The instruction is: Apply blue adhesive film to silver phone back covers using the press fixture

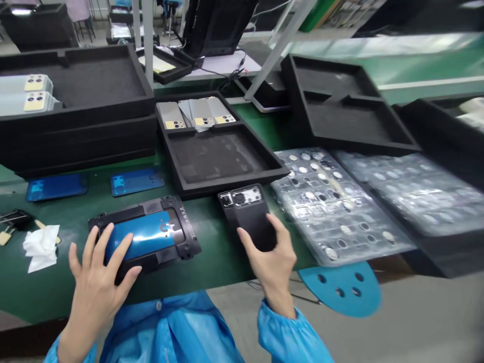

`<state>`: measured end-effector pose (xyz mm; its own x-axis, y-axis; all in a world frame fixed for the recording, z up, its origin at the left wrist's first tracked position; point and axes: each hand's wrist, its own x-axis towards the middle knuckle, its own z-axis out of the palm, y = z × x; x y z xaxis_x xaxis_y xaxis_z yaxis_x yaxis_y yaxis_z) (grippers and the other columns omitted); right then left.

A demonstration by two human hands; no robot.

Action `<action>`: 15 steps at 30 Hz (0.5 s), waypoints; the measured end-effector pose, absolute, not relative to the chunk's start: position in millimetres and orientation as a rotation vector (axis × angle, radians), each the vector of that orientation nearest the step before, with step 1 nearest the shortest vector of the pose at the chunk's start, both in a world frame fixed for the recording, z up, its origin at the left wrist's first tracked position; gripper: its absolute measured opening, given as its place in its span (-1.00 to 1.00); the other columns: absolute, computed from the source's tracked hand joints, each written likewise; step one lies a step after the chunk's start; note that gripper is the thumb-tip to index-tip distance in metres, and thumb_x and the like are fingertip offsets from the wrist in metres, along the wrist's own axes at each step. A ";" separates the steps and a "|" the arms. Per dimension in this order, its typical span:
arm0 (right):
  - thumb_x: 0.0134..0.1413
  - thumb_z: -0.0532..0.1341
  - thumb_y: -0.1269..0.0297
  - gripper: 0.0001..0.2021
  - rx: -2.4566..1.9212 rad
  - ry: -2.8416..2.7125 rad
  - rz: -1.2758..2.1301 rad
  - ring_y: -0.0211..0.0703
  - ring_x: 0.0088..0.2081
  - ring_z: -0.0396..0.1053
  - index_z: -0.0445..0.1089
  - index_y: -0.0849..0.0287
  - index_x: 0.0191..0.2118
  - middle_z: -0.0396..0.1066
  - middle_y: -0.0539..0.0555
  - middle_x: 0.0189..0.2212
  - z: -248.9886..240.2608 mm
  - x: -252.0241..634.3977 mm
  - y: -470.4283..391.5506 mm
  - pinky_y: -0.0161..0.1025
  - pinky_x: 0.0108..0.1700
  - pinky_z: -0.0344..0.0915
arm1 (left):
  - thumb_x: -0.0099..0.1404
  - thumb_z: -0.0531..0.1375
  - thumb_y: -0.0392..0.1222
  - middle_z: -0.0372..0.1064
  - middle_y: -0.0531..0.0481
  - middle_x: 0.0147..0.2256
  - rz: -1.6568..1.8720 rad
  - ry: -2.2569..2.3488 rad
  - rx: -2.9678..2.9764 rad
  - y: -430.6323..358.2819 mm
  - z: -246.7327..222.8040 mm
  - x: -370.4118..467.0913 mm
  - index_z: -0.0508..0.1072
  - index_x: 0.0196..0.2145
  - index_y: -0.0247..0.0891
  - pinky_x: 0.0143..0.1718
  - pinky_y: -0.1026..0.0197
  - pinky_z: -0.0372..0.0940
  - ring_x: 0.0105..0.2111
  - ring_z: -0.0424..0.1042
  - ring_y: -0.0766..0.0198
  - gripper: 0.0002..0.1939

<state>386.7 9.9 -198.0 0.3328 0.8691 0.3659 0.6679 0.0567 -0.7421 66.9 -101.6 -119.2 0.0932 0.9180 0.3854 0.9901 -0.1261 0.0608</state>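
My left hand [99,275] lies with fingers spread over a black frame-like fixture [186,222], its fingertips on or just above the blue panel [149,236] inside. That panel has a glossy surface and a small cutout pattern at its right end. With thumb and fingers on its two sides, my right hand [275,257] grips a black phone-shaped block [252,219] at the green mat. A shiny strip with dark camera openings runs along the block's far end. Two more blue panels, a left one [56,187] and a right one [136,181], lie beyond the fixture.
A black tray [230,181] holding several grey phone back covers [204,112] stands ahead. Stacked black trays [75,128] rise at the left. Clear plastic trays with round pieces [333,206] lie right. A crumpled white tissue [41,248] sits far left. A blue stool [348,290] is below.
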 end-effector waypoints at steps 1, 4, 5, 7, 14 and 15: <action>0.05 0.37 -0.04 -0.35 -1.657 -1.380 0.262 0.29 0.18 0.39 0.37 0.24 0.18 0.42 0.33 0.14 -194.6 386.6 7.4 0.28 0.26 0.27 | 0.41 0.18 -0.15 0.26 -0.43 0.27 -0.485 -1.924 -2.145 -100.8 -117.3 68.5 0.44 0.19 -0.27 0.38 -0.31 -0.34 0.40 0.01 -0.24 -0.57; 0.02 0.43 0.03 -0.32 -1.562 -1.349 0.284 0.29 0.19 0.39 0.36 0.22 0.21 0.41 0.31 0.15 -182.5 381.9 -2.2 0.31 0.26 0.28 | 0.41 0.20 -0.14 0.26 -0.37 0.28 -0.458 -1.941 -2.147 -99.5 -113.4 68.7 0.44 0.19 -0.20 0.38 -0.32 -0.33 0.40 0.02 -0.22 -0.58; 0.01 0.45 0.07 -0.32 -1.513 -1.352 0.310 0.30 0.19 0.39 0.35 0.21 0.22 0.42 0.30 0.15 -177.5 378.3 -6.8 0.32 0.25 0.29 | 0.40 0.21 -0.13 0.25 -0.36 0.29 -0.460 -1.955 -2.148 -100.1 -112.8 68.0 0.43 0.20 -0.18 0.38 -0.33 -0.33 0.40 0.03 -0.22 -0.56; 0.02 0.46 0.15 -0.32 -1.407 -1.384 0.379 0.28 0.21 0.38 0.34 0.19 0.25 0.41 0.30 0.17 -166.0 367.3 -19.9 0.31 0.25 0.30 | 0.39 0.23 -0.15 0.24 -0.29 0.31 -0.519 -1.997 -2.152 -104.5 -112.6 68.8 0.41 0.23 -0.09 0.38 -0.35 -0.33 0.39 0.05 -0.20 -0.54; 0.07 0.43 0.13 -0.26 -0.795 -1.603 1.298 0.22 0.28 0.33 0.22 0.04 0.34 0.34 0.22 0.28 -123.0 305.1 -95.4 0.13 0.30 0.31 | 0.13 0.36 0.27 0.49 -0.05 0.13 -2.259 -2.361 -1.787 -155.7 -117.2 102.0 0.26 0.31 0.18 0.27 -0.30 0.21 0.16 0.44 -0.18 -0.17; 0.12 0.38 0.04 -0.32 -0.740 -1.558 1.517 0.18 0.30 0.31 0.24 -0.03 0.32 0.35 0.14 0.28 -119.3 297.7 -103.0 0.12 0.31 0.28 | 0.15 0.32 0.30 0.53 -0.06 0.07 -2.370 -2.473 -1.700 -162.4 -116.0 103.9 0.31 0.28 0.17 0.23 -0.31 0.28 0.12 0.47 -0.20 -0.23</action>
<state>297.7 -103.0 -119.3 -0.4915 0.8572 0.1535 -0.1302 0.1020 -0.9862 103.9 -162.4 -116.0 -0.4249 0.9016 0.0812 0.1195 -0.0330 0.9923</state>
